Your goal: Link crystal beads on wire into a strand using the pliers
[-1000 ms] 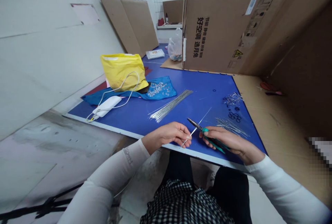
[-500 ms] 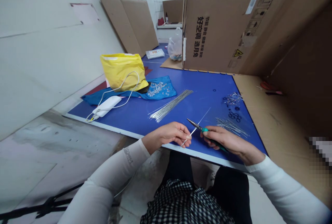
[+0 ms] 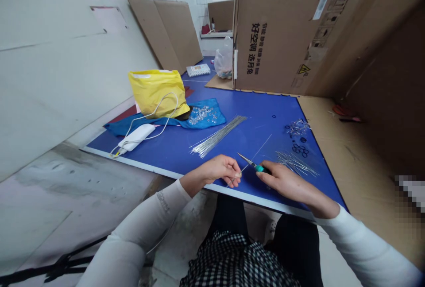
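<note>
My left hand (image 3: 226, 171) pinches a thin metal wire (image 3: 260, 147) between thumb and fingers near the table's front edge. The wire slants up to the right, past the tool in my other hand. My right hand (image 3: 282, 180) is closed around green-handled pliers (image 3: 258, 167), whose pointed jaws aim up and left, close to the wire. Whether the jaws touch the wire I cannot tell. Beyond my left hand lies a bundle of straight wires (image 3: 219, 136). Shorter wire pieces (image 3: 296, 163) lie just past my right hand.
Black rings (image 3: 300, 149) and a pile of small wire pieces (image 3: 299, 126) lie at the blue table's right side. Clear beads (image 3: 202, 115) rest on a blue cloth beside a yellow bag (image 3: 157, 93). A white power bank (image 3: 137, 137) sits left. A large cardboard box (image 3: 282, 34) stands behind.
My right hand and the pliers have shifted slightly left, the hand turning more palm-down. My left hand has moved a little left with the wire.
</note>
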Tool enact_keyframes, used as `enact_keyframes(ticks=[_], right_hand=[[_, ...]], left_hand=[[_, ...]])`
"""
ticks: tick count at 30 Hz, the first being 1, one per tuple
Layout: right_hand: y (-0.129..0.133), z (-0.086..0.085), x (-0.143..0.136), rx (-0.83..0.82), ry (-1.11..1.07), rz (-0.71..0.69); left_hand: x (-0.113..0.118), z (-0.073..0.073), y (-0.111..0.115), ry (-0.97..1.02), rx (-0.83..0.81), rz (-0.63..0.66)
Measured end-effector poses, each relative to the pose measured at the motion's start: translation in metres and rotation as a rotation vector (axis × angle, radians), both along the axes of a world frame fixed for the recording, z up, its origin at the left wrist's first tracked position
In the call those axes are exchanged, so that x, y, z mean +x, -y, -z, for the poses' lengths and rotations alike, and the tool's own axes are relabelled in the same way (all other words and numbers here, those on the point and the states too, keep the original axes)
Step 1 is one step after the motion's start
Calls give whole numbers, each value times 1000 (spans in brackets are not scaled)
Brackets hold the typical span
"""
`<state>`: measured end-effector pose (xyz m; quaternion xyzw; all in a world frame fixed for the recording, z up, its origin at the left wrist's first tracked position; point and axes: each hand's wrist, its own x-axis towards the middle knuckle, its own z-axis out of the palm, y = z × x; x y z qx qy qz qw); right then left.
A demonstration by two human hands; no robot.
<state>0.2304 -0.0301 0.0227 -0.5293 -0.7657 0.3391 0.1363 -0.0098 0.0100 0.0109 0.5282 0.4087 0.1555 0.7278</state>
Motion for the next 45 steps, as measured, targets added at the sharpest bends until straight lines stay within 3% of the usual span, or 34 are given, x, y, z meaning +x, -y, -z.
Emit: enact_keyframes(ticks=[4,9,13,19,24,37,42,45], right_hand=[[1,-1,1,-80,-146,36],[9,-8,4,-315,-362,17],[17,-17,0,-344,-331,-119],[16,-16,-5,-311,-230,-307],[13,-14,-1,-380,-202,-337],[10,-11,2,-528,-258,-336],[13,-9,8,-359,-187,-403],[17,-7,17,-382,-244,-316]], left_hand=[[-2,4,0,-5,40,-4],[-9,15,-13,53,-36,-163],[-7,16,-22,181,-145,-166],[11,1,-15,283,-223,-26],[18,-5,-11,314,-227,12],[23,-3,-9,307,-222,1],[19,6,-13,348,-114,-133],[17,16,-18,339,28,-252]])
